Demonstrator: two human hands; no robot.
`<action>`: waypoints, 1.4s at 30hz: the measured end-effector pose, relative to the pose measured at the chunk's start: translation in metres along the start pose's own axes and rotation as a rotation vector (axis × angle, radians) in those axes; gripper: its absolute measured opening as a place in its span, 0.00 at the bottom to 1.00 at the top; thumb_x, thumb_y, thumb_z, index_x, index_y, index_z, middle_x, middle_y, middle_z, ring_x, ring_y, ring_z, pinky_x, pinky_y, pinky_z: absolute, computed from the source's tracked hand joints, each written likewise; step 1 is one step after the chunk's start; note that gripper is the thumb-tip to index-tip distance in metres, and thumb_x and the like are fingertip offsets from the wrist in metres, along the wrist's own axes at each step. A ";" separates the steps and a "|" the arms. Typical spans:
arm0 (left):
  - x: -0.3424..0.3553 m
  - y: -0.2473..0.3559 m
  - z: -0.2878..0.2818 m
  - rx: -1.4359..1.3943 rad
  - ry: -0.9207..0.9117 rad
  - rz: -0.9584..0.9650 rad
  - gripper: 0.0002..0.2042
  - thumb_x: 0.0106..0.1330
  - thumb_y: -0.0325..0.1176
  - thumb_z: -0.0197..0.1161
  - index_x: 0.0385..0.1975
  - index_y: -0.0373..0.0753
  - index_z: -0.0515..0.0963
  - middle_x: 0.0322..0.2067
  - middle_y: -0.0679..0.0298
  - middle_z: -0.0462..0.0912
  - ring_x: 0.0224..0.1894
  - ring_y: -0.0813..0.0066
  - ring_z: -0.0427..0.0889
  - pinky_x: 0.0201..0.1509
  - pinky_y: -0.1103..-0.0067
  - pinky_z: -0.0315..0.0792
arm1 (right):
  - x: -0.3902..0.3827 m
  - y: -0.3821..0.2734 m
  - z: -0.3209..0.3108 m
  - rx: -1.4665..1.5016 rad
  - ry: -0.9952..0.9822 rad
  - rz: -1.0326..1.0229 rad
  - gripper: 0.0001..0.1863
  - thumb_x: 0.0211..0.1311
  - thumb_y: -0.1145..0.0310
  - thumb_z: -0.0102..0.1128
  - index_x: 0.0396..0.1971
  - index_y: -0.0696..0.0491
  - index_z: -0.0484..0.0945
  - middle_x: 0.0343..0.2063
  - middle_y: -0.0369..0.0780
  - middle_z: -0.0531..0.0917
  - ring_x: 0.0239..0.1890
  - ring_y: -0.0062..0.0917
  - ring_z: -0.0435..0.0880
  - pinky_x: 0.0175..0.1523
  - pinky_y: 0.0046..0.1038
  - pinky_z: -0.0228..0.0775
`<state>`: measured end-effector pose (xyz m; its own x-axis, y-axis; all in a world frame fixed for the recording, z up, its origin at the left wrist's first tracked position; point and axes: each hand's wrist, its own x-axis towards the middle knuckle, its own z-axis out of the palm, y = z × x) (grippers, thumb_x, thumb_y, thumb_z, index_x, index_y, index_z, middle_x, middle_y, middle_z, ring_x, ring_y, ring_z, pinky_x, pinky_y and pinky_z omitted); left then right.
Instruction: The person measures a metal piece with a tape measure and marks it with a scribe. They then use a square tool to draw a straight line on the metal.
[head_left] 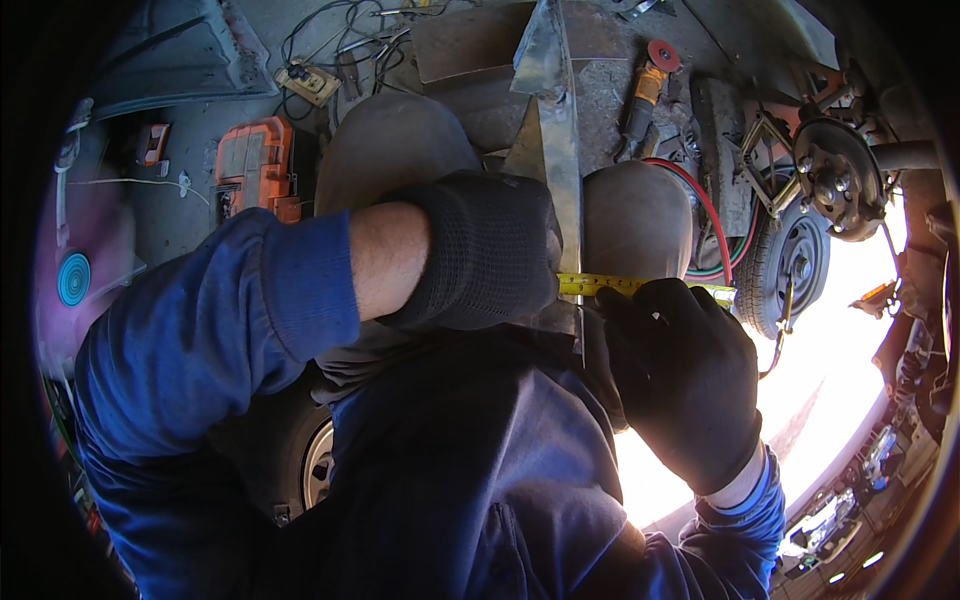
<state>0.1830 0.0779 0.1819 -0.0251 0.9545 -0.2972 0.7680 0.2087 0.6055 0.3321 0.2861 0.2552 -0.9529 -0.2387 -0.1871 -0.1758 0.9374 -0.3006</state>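
Note:
A long, bent strip of grey sheet metal (560,150) stands between my knees, its near end in front of my body. Across it lies the yellow blade of a tape measure (590,285). My left hand (475,250), in a black knit glove, is closed at the blade's left end, against the metal; its fingers are mostly hidden. My right hand (685,375), also in a black glove, is closed over the blade just right of the metal. Its fingertips are pinched together, and what they hold is too dark to make out. The blade shows again beyond its knuckles.
An angle grinder (645,95) with a red disc lies beyond my right knee. Red and green hoses (705,205) run beside a car wheel (785,265) and a bare brake hub (838,180). At left stands an orange toolbox (262,165); cables and a power socket (308,82) lie farther off.

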 end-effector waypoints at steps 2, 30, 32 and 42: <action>0.001 0.001 -0.001 0.009 0.001 0.006 0.11 0.69 0.38 0.71 0.45 0.42 0.92 0.39 0.56 0.93 0.40 0.56 0.92 0.48 0.66 0.85 | 0.000 0.001 0.000 0.002 -0.016 0.007 0.11 0.61 0.73 0.73 0.44 0.54 0.92 0.37 0.40 0.86 0.35 0.34 0.87 0.40 0.35 0.82; 0.003 -0.004 0.006 -0.003 -0.014 0.034 0.09 0.69 0.35 0.70 0.44 0.41 0.90 0.40 0.55 0.93 0.40 0.57 0.93 0.46 0.65 0.87 | 0.006 0.001 0.004 -0.078 -0.040 -0.081 0.16 0.63 0.62 0.70 0.44 0.56 0.86 0.35 0.42 0.79 0.36 0.35 0.86 0.36 0.37 0.80; 0.002 -0.004 0.006 0.048 -0.015 0.043 0.09 0.69 0.35 0.70 0.44 0.41 0.90 0.40 0.55 0.93 0.40 0.57 0.93 0.46 0.65 0.87 | 0.006 0.001 0.006 -0.081 -0.032 -0.090 0.15 0.63 0.63 0.70 0.44 0.56 0.86 0.35 0.42 0.79 0.35 0.36 0.86 0.36 0.37 0.80; 0.003 -0.001 0.002 0.033 -0.023 0.026 0.09 0.70 0.36 0.70 0.44 0.42 0.91 0.39 0.56 0.93 0.40 0.56 0.93 0.46 0.66 0.87 | 0.006 0.002 0.007 -0.057 -0.022 -0.075 0.14 0.63 0.63 0.70 0.43 0.56 0.86 0.35 0.42 0.80 0.35 0.36 0.86 0.36 0.37 0.80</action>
<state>0.1831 0.0805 0.1791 0.0098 0.9543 -0.2986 0.7886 0.1763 0.5891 0.3278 0.2845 0.2467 -0.9309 -0.3141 -0.1866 -0.2612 0.9293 -0.2613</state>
